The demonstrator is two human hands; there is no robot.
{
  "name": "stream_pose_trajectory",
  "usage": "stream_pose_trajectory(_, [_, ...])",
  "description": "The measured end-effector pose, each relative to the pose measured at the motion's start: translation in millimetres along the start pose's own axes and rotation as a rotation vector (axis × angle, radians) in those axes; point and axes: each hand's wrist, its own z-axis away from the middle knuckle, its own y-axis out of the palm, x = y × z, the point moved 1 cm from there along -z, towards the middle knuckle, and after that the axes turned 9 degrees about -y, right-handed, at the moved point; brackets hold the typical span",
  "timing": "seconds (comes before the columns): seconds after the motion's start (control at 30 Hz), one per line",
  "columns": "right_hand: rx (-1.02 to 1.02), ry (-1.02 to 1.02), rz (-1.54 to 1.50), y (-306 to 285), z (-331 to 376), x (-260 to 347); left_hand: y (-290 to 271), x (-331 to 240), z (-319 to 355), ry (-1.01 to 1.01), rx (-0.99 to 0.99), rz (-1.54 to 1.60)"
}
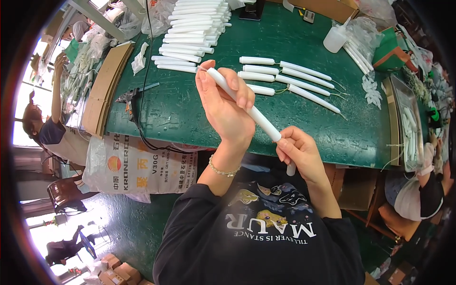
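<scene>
I hold a long white candle-like tube (264,122) at a slant above the green table. My left hand (227,102) is closed round its upper part, with the fingertips near the top end, where a thin pale strand shows. At its lower end, my right hand (301,151) pinches with thumb and fingers. Below that hand the rounded end of another white piece (290,169) sticks out, the rest hidden by the fingers. Beyond my hands lie short white tubes (259,69) and longer white tubes (311,95) in rows, with thin wires at their ends.
A pile of white tubes (194,28) lies at the back left. A tool with a black cable (127,97) rests near cardboard sheets (107,90). At the right are a squeeze bottle (335,38), bagged tubes and a metal tray (409,128). Other people sit at both sides.
</scene>
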Motion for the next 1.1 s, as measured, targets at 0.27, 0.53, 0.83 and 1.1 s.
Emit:
stream_pose_trajectory(0.27, [0.012,-0.059,0.036,-5.8,-1.7,2.0,4.2,-8.3,-11.8,0.121,-0.18,-0.17])
stream_pose_trajectory(0.53, [0.063,-0.108,0.013,-7.8,-7.9,12.9,12.3,-25.5,-24.8,0.054,-0.054,-0.182])
stream_pose_trajectory(0.83, [0.088,-0.196,0.032,-15.1,-6.2,-0.2,53.3,-55.1,-37.9,0.231,0.082,-0.229])
stream_pose_trajectory(1.1, [0.027,-0.193,0.052,-39.8,10.5,-6.0,88.1,-17.6,-28.1,0.649,0.353,-0.639])
